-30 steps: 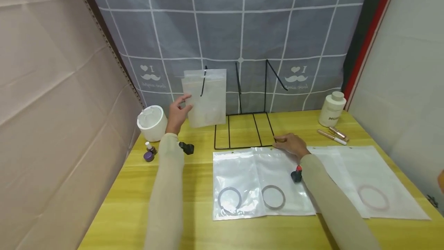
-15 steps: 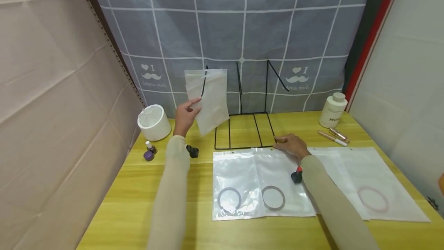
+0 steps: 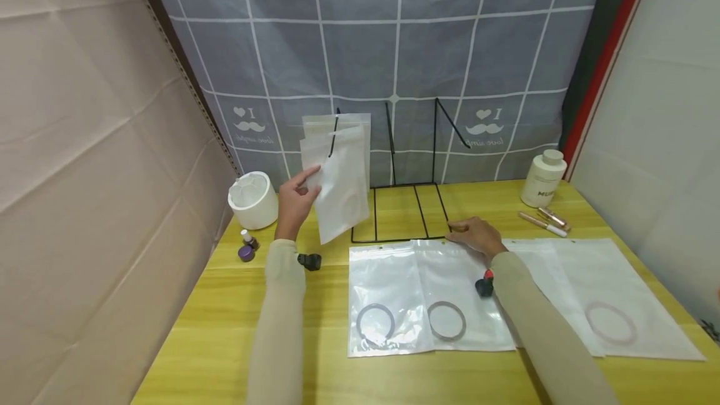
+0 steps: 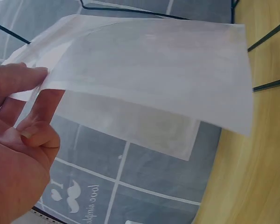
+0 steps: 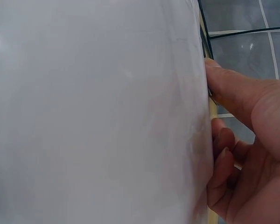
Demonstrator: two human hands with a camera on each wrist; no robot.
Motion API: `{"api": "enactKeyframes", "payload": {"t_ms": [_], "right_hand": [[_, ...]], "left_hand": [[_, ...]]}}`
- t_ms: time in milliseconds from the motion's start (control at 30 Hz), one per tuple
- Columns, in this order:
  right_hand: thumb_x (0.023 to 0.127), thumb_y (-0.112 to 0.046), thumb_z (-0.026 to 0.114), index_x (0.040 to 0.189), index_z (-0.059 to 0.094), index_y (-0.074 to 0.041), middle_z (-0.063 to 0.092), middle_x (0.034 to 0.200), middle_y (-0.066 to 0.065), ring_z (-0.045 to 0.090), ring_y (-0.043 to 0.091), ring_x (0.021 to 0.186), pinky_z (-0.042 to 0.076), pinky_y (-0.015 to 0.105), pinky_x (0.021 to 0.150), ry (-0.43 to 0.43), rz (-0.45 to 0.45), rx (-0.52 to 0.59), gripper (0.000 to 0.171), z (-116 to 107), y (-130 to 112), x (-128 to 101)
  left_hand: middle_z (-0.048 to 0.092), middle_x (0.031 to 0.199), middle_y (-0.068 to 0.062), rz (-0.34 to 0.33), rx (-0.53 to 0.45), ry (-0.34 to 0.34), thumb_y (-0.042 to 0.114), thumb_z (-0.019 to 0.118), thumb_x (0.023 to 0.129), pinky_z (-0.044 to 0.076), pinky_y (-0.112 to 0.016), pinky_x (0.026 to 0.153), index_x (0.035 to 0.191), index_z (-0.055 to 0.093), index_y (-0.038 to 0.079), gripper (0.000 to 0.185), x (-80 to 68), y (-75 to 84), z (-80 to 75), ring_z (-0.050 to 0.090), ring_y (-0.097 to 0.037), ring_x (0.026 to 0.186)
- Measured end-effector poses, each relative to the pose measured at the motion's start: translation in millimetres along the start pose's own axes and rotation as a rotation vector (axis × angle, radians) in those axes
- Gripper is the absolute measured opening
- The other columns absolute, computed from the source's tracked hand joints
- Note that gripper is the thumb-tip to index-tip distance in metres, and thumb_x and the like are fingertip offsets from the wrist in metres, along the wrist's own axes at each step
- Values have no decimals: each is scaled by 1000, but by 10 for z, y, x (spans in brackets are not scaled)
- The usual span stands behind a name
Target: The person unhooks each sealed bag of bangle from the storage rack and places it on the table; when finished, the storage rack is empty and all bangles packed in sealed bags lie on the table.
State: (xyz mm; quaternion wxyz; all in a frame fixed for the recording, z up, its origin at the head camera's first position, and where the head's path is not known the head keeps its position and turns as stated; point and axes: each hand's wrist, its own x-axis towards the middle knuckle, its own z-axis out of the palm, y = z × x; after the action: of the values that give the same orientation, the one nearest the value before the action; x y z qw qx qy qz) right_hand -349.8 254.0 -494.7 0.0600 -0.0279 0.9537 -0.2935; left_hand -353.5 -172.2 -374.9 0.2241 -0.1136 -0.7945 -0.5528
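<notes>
My left hand (image 3: 295, 205) pinches the left edge of a white zip bag (image 3: 343, 192) between thumb and fingers. The bag's top overlaps the left hook of a black wire rack (image 3: 435, 142), and its bottom swings forward, tilted. Behind it hangs another white zip bag (image 3: 364, 122). In the left wrist view the pinched bag (image 4: 154, 70) spreads out from the fingertips, its rear neighbour lower down. My right hand (image 3: 478, 236) grips the front right corner of the rack's base. In the right wrist view its thumb (image 5: 224, 77) lies at the dark wire, beside a bag's edge (image 5: 186, 116).
Several zip bags (image 3: 388, 277) with rings inside lie overlapping along the front of the table. A white round container (image 3: 253, 208), a small bottle (image 3: 249, 239) and a purple jar (image 3: 245, 253) stand left. Right are a cream bottle (image 3: 543, 179) and cosmetic tubes (image 3: 542, 224).
The left hand has taken the front hanging bag's edge and drawn its lower part forward, away from the bag behind. The right hand has stayed at the rack's corner.
</notes>
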Motion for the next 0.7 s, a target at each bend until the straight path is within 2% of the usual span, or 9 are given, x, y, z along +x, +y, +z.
{"api": "enactKeyframes", "payload": {"t_ms": [100, 167, 233, 267, 333, 400, 500, 600, 700], "right_hand": [[89, -50, 72, 139, 62, -20, 55, 143, 22, 51, 47, 130, 48, 52, 92, -7, 4, 22, 59, 5, 1, -11], [90, -49, 72, 140, 62, -20, 54, 144, 21, 50, 47, 131, 47, 55, 95, -15, 10, 40, 59, 12, 2, -15], [90, -50, 72, 141, 61, -20, 54, 145, 20, 49, 47, 132, 46, 57, 97, -22, 13, 48, 60, 14, 4, -25], [90, -50, 72, 141, 61, -20, 54, 145, 20, 48, 47, 132, 46, 58, 98, -25, 16, 53, 60, 16, 6, -30], [90, -51, 71, 141, 61, -20, 53, 145, 20, 48, 48, 132, 46, 57, 96, -29, 13, 42, 61, 22, 12, -33], [90, -52, 71, 141, 61, -20, 54, 145, 20, 49, 48, 131, 48, 55, 94, -29, 10, 31, 61, 27, 16, -37], [90, -52, 71, 142, 60, -20, 53, 145, 21, 49, 47, 131, 49, 53, 93, -33, 15, 31, 61, 33, 10, -34], [91, -50, 71, 142, 59, -20, 53, 145, 21, 49, 47, 131, 48, 54, 95, -37, 27, 34, 61, 21, -4, -26], [91, -50, 71, 142, 59, -20, 53, 145, 21, 49, 46, 131, 47, 55, 97, -41, 41, 37, 60, 0, -30, 3]], "left_hand": [[64, 136, -10, -7, -7, -12, 4, 70, 90, 45, -17, 54, 129, 71, 15, 40, -103, 36, -64, 53, -8, 61], [68, 128, -7, -2, -20, -23, 3, 71, 90, 40, -18, 49, 128, 72, 16, 41, -175, 65, -105, 46, -6, 54], [71, 100, -7, 5, -34, -37, 2, 71, 90, 32, -20, 43, 128, 72, 17, 41, -250, 107, -146, 36, -7, 46], [68, 86, -6, 8, -42, -47, 1, 71, 90, 29, -20, 42, 128, 72, 17, 41, -286, 126, -168, 32, -7, 44], [51, 64, -4, 15, -50, -65, 0, 71, 90, 27, -20, 41, 128, 71, 15, 41, -352, 161, -213, 29, -7, 43], [36, 54, -4, 21, -48, -83, -2, 70, 91, 25, -20, 41, 130, 70, 12, 42, -414, 195, -268, 28, -7, 42], [36, 57, -4, 29, -51, -101, -5, 68, 91, 26, -20, 42, 131, 68, 7, 41, -524, 272, -367, 29, -7, 45], [44, 66, -3, 44, -97, -112, -6, 69, 90, 30, -19, 44, 129, 68, 3, 40, -665, 344, -480, 35, -7, 49], [56, 79, -3, -6, -156, -141, -1, 72, 90, 42, -17, 52, 129, 68, 3, 39, -827, 387, -641, 47, -8, 58]]}}
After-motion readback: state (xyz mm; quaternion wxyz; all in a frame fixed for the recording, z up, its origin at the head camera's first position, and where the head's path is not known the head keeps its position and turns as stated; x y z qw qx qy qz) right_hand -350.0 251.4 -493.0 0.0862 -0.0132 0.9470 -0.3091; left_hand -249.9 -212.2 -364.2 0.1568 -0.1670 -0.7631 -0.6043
